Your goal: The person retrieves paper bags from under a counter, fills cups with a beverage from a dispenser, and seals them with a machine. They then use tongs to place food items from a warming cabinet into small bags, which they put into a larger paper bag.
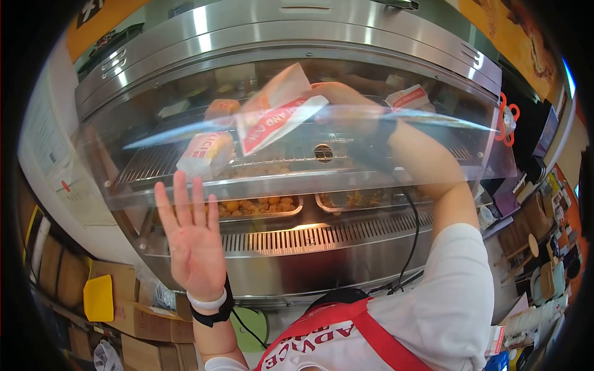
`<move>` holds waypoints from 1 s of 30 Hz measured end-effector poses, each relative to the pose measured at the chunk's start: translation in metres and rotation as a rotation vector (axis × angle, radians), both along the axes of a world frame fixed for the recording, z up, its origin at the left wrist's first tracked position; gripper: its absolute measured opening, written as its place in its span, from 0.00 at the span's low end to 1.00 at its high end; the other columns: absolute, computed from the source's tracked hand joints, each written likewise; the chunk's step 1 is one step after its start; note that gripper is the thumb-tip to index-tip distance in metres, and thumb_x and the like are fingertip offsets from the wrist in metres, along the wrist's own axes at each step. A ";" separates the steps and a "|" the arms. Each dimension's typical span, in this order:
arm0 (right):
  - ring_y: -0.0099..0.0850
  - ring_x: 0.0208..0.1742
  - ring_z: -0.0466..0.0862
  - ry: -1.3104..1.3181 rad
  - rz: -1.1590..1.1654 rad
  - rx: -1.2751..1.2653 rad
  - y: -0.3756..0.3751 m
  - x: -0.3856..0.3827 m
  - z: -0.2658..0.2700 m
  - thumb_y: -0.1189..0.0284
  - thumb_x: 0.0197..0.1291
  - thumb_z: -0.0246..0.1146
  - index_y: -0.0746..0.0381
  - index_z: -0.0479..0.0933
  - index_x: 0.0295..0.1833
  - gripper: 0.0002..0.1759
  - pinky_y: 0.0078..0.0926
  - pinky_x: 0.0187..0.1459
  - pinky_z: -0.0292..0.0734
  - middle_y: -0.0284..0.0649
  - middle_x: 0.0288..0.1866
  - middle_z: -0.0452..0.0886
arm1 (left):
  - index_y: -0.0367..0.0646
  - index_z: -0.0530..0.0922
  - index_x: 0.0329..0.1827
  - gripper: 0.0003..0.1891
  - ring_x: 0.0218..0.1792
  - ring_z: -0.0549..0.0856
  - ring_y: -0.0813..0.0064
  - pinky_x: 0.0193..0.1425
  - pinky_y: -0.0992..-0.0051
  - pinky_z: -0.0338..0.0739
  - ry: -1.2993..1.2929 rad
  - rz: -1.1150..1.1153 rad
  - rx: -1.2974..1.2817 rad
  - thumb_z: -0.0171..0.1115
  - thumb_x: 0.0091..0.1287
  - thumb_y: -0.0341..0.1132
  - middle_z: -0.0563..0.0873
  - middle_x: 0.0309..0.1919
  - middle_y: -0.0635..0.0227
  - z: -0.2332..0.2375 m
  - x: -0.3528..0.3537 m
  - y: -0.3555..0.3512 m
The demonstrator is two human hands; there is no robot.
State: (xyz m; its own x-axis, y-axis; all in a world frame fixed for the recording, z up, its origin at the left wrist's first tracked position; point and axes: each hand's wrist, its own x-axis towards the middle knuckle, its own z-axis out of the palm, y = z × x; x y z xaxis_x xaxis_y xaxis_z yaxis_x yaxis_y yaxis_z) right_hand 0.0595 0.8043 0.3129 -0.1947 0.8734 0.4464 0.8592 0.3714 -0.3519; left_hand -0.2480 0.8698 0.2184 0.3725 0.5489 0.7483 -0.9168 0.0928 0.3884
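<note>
My right hand (337, 99) is inside the glass-fronted food warmer (297, 250), seen through its clear tilted panel (148, 161). Its fingers close on the top corner of a red-and-white paper food bag (272, 127). Just left of the bag, a wrapped food item (207, 151) in printed paper sits on the wire rack, with a second, orange-toned wrapped item (221, 110) behind it. My left hand (193, 244) is raised flat, fingers spread, its fingertips overlapping the panel's lower edge. A white band and a black strap circle the left wrist.
Below the rack are a tray of round golden food pieces (260, 207) and another food tray (359, 199). A red-and-white packet (409, 99) lies at the rack's right. A black cable (413, 235) hangs in front. Cardboard boxes (133, 309) stand at lower left.
</note>
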 end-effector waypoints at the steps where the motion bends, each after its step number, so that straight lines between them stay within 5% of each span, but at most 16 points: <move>1: 0.26 0.42 0.76 0.490 -0.140 -0.171 -0.005 0.012 0.003 0.65 0.54 0.57 0.65 0.69 0.50 0.20 0.21 0.43 0.73 0.39 0.41 0.75 | 0.43 0.38 0.67 0.42 0.67 0.49 0.60 0.68 0.62 0.44 -0.017 -0.007 -0.008 0.55 0.55 0.36 0.45 0.67 0.57 0.002 0.000 -0.002; 2: 0.26 0.41 0.76 0.980 -0.276 -0.340 -0.011 0.025 0.004 0.62 0.53 0.58 0.64 0.69 0.50 0.22 0.20 0.42 0.73 0.38 0.40 0.75 | 0.43 0.38 0.67 0.42 0.67 0.49 0.60 0.68 0.62 0.44 -0.017 -0.019 -0.008 0.55 0.55 0.36 0.45 0.67 0.57 0.004 0.001 -0.002; 6: 0.30 0.35 0.76 0.771 -0.813 0.116 -0.068 0.157 0.006 0.62 0.53 0.59 0.61 0.70 0.48 0.20 0.21 0.40 0.74 0.36 0.36 0.74 | 0.43 0.37 0.67 0.43 0.67 0.49 0.60 0.68 0.60 0.43 -0.123 -0.052 0.025 0.56 0.54 0.35 0.43 0.68 0.61 0.010 0.005 -0.007; 8: 0.36 0.38 0.76 0.502 -0.814 0.245 -0.113 0.279 -0.014 0.63 0.52 0.59 0.59 0.69 0.50 0.20 0.26 0.38 0.75 0.36 0.37 0.74 | 0.45 0.36 0.68 0.47 0.66 0.51 0.57 0.66 0.57 0.49 -0.101 0.074 -0.016 0.61 0.52 0.37 0.42 0.68 0.64 0.011 0.010 -0.011; 11: 0.37 0.42 0.76 0.758 -0.946 0.143 -0.160 0.290 -0.001 0.69 0.44 0.64 0.59 0.69 0.49 0.24 0.29 0.39 0.75 0.39 0.40 0.75 | 0.43 0.36 0.67 0.43 0.66 0.53 0.58 0.66 0.59 0.50 -0.134 0.088 0.022 0.56 0.55 0.34 0.41 0.68 0.67 0.006 0.020 -0.012; 13: 0.34 0.45 0.75 0.036 -1.079 0.082 -0.172 0.330 -0.010 0.73 0.43 0.64 0.60 0.68 0.51 0.26 0.28 0.43 0.74 0.42 0.46 0.74 | 0.42 0.36 0.67 0.40 0.65 0.55 0.60 0.67 0.61 0.51 -0.158 0.081 0.064 0.51 0.57 0.30 0.40 0.68 0.69 0.005 0.025 -0.013; 14: 0.33 0.46 0.75 -0.025 -1.095 0.050 -0.174 0.342 -0.013 0.73 0.43 0.64 0.60 0.68 0.52 0.26 0.28 0.44 0.74 0.42 0.47 0.73 | 0.42 0.36 0.67 0.40 0.65 0.55 0.60 0.67 0.61 0.51 -0.164 0.095 0.071 0.51 0.57 0.30 0.40 0.68 0.69 0.003 0.026 -0.013; 17: 0.32 0.46 0.75 0.231 -1.087 -0.089 -0.173 0.362 -0.020 0.73 0.44 0.64 0.61 0.67 0.53 0.26 0.26 0.46 0.72 0.42 0.48 0.73 | 0.43 0.36 0.67 0.38 0.64 0.59 0.61 0.66 0.61 0.52 -0.150 0.101 0.065 0.49 0.58 0.29 0.40 0.68 0.70 0.001 0.029 -0.014; 21: 0.30 0.48 0.74 0.219 -0.981 -0.186 -0.168 0.385 -0.026 0.74 0.45 0.63 0.61 0.66 0.55 0.27 0.24 0.49 0.70 0.42 0.51 0.72 | 0.46 0.34 0.67 0.38 0.62 0.62 0.56 0.63 0.59 0.58 -0.136 0.072 -0.004 0.47 0.60 0.29 0.39 0.68 0.72 -0.004 0.029 -0.020; 22: 0.30 0.48 0.74 0.066 -0.910 -0.172 -0.169 0.373 -0.020 0.74 0.46 0.63 0.61 0.66 0.55 0.27 0.23 0.49 0.70 0.42 0.51 0.72 | 0.47 0.33 0.67 0.37 0.62 0.62 0.56 0.63 0.59 0.58 -0.144 0.051 -0.013 0.46 0.61 0.28 0.39 0.68 0.73 -0.004 0.029 -0.020; 24: 0.30 0.50 0.73 -0.658 -0.704 -0.035 -0.173 0.312 0.009 0.70 0.54 0.57 0.63 0.65 0.57 0.23 0.23 0.52 0.67 0.41 0.51 0.72 | 0.47 0.34 0.67 0.37 0.62 0.62 0.56 0.63 0.59 0.58 -0.134 0.025 0.004 0.46 0.61 0.28 0.39 0.68 0.73 -0.001 0.028 -0.019; 28: 0.31 0.52 0.72 0.223 -0.592 0.191 -0.157 0.255 0.042 0.72 0.53 0.57 0.63 0.65 0.56 0.23 0.24 0.53 0.67 0.42 0.52 0.72 | 0.46 0.36 0.68 0.36 0.63 0.61 0.60 0.64 0.61 0.55 -0.125 -0.016 0.010 0.47 0.60 0.28 0.41 0.68 0.73 0.005 0.022 -0.022; 30: 0.32 0.52 0.72 0.447 -0.437 0.213 -0.137 0.203 0.049 0.73 0.53 0.57 0.64 0.65 0.55 0.22 0.25 0.53 0.67 0.42 0.52 0.72 | 0.47 0.36 0.68 0.36 0.63 0.60 0.59 0.64 0.61 0.55 -0.151 -0.039 0.011 0.47 0.60 0.28 0.41 0.68 0.73 0.010 0.016 -0.020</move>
State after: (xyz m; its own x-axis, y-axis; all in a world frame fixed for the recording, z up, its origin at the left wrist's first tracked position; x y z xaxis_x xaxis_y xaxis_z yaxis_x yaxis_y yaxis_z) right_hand 0.2628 0.6678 0.3617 0.4020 0.7138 0.5735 0.7347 0.1223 -0.6672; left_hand -0.2315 0.8501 0.2284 0.2756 0.5276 0.8036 -0.9608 0.1256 0.2471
